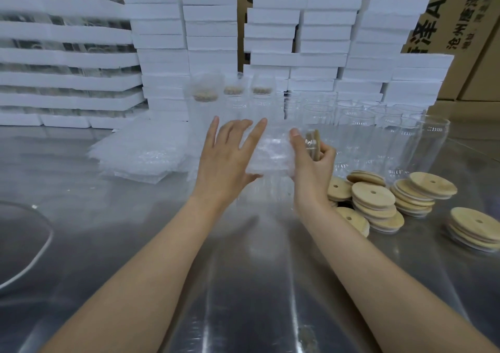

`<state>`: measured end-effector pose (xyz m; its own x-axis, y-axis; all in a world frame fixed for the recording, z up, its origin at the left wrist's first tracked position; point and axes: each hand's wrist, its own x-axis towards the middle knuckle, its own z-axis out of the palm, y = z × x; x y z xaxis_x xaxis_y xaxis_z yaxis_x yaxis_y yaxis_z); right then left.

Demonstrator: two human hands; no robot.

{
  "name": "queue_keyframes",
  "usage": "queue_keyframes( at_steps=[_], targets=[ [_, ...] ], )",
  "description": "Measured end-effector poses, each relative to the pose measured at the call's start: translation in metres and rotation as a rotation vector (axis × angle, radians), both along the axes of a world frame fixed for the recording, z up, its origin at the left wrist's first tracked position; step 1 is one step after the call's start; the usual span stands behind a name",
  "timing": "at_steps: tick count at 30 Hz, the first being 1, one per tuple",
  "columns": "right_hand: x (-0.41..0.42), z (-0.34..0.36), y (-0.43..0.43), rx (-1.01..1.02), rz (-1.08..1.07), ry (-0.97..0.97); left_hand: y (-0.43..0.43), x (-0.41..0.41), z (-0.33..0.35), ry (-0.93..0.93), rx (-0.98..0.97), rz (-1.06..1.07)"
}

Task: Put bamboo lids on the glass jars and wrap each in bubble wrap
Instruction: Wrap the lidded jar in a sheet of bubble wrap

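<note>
While holding the clear cylindrical glass jar [309, 143] sideways just above the shiny steel bench [243, 285], curling the right grip [311, 168] round its round bamboo lid [316, 141] end. Pressing the translucent bubble-wrap sheet [270, 149] against it with the left grip [227, 157], fingers straight. Likely risking slippage: slick wrap unrolling, lid loosening, jar dropping onto the heaped tan bamboo lids [373, 201] nearby.

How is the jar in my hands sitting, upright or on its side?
On its side: the jar, in bubble wrap, lies between left hand and right hand, bamboo lid facing right.
</note>
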<state>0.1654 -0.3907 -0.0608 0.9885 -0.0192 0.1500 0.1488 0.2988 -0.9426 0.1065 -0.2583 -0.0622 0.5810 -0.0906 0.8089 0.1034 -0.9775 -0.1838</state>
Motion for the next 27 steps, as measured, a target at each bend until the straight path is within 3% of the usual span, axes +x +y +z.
queue_keyframes(
  at_steps=[8,13,16,20,24,27],
  targets=[
    [-0.011,-0.006,0.004,-0.16,0.19,-0.07,-0.008,0.006,-0.007,-0.069,0.074,-0.014],
    [-0.01,-0.004,0.0,-0.25,0.251,-0.167,0.0,0.009,-0.009,-0.096,-0.053,-0.025],
    [-0.012,0.001,-0.004,-0.318,0.216,-0.422,0.0,0.009,-0.012,-0.086,-0.219,-0.019],
    [-0.011,0.003,-0.009,-0.476,-0.02,-0.708,0.003,0.011,-0.011,-0.121,-0.343,0.028],
    [-0.01,0.015,-0.019,-0.414,-0.162,-1.055,0.011,0.011,-0.013,-0.14,-0.393,0.086],
    [-0.008,0.02,-0.021,-0.177,-0.204,-1.011,0.017,0.01,-0.021,-0.115,-0.676,-0.01]
  ],
)
